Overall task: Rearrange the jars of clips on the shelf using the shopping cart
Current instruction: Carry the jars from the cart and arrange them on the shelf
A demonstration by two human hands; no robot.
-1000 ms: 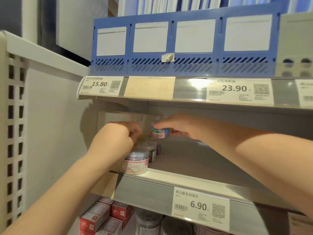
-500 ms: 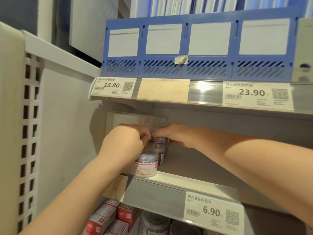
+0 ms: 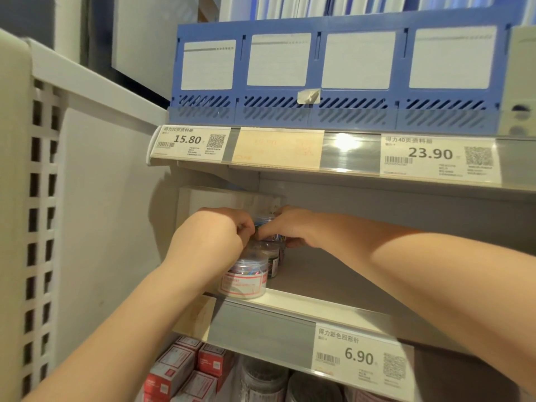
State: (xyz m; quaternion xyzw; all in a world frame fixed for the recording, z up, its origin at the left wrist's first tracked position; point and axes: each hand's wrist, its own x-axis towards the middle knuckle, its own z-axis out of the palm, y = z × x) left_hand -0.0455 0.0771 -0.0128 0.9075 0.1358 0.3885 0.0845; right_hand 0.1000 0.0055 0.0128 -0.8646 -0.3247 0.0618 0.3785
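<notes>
Right hand (image 3: 293, 227) has brought its pinched jar (image 3: 263, 222) onto the centre-frame stack (image 3: 262, 252) (left hand (image 3: 211, 236) meets it, grip cannot tell); placement looks near.

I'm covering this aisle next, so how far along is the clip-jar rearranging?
Done: a red-labelled jar stands at the shelf's front edge, a dark-labelled jar behind it. In hand: the right hand pinches a jar of coloured clips above them; the left hand meets it. Left: the shelf beside them is bare; cart unseen.
</notes>
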